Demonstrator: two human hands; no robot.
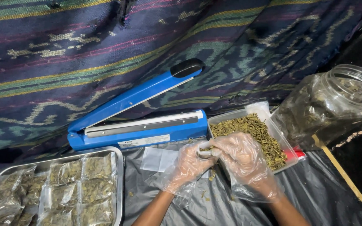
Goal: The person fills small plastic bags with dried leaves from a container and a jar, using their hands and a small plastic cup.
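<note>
I've got both hands in loose clear gloves, working together just in front of the white tray of dried green-brown leaf bits. My left hand pinches a small clear pouch at its top edge, fingers curled round it. My right hand is bunched, fingertips pressed together at the pouch mouth; can't tell if there's leaf between them, glove film blurs it.

Pouch sits between the hands, above the black plastic sheet covering the counter, mostly hidden. Judging by it: v. light, floppy thin film, slippery against gloves, so hold by the rim corners, not the belly. Long axis prob. runs mouth-to-base, mouth toward my right hand & the tray, but too covered to be sure.

Blue heat sealer stands behind w/ arm raised. Metal tray of filled pouches on the left, clear jar far right.
</note>
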